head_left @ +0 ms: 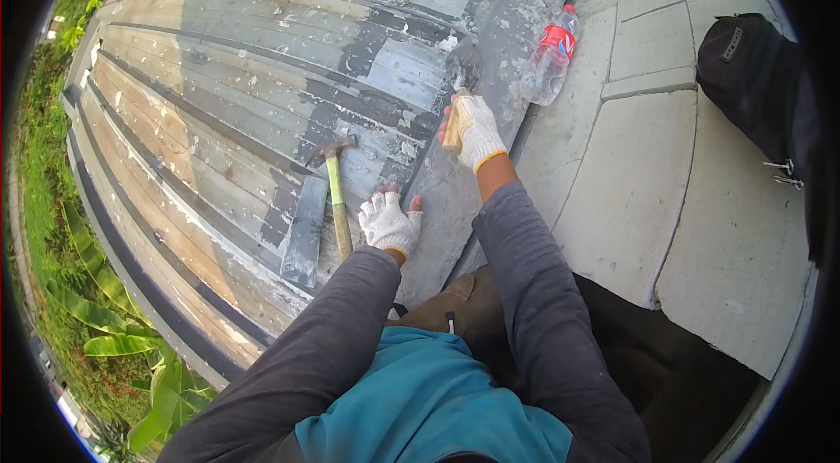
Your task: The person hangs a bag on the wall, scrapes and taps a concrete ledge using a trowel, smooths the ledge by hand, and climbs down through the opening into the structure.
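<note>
My right hand (479,132), in a white knit glove with bare fingertips, is wrapped round the wooden handle of a trowel (463,69). The trowel's grey, mortar-smeared blade points away from me over the grey cement strip (435,183). Lower and to the left, my left hand (388,220) wears a matching glove and rests on the roof surface with its fingers spread, holding nothing. Just left of it lies a claw hammer (336,187) with a yellow-green handle. Beside the hammer is a flat grey metal piece (304,234).
A clear plastic bottle (542,78) with a red label lies right of the trowel. Ribbed metal roofing (236,69) spreads left, ending above greenery (96,305). Grey slabs (621,192) lie right, with a black bag (748,69) over them. A dark opening (674,367) gapes at lower right.
</note>
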### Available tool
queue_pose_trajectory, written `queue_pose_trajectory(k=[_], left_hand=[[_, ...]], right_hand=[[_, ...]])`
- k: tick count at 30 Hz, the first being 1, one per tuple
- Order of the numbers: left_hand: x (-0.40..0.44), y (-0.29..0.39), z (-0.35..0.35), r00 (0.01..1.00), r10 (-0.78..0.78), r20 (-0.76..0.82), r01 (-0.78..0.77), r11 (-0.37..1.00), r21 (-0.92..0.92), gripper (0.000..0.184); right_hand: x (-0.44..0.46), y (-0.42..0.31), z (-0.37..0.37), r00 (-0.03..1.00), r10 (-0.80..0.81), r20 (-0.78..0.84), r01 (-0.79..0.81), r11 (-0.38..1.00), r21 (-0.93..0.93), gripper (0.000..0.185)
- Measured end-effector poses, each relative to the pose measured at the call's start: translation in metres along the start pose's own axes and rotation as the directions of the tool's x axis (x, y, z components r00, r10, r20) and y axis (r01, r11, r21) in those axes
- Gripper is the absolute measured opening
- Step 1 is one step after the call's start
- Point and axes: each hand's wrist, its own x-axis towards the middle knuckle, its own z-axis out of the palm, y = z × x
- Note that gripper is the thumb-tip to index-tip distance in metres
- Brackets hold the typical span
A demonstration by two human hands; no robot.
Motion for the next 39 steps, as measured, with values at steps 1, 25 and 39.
queue_pose_trajectory(k=[1,25,39], left_hand=[[0.001,0.0,-0.001,1.0,-0.005,0.029,0.004,1.0,0.002,0.065],[-0.002,-0.008,0.0,1.0,-0.024,-0.017,0.021,0.992,-0.127,0.058],[0.116,-0.028,0.032,0.996,0.058,-0.061,-0.048,0.986,0.158,0.028]], right_hand=[[0.014,-0.005,0.0,1.0,-0.007,0.007,0.007,1.0,-0.005,0.019],[-0.144,0.111,-0.027,0.991,0.095,-0.096,-0.077,0.982,0.175,0.03],[-0.31,0.123,-0.175,0.918,-0.345,0.195,0.353,0.485,-0.8,0.049]])
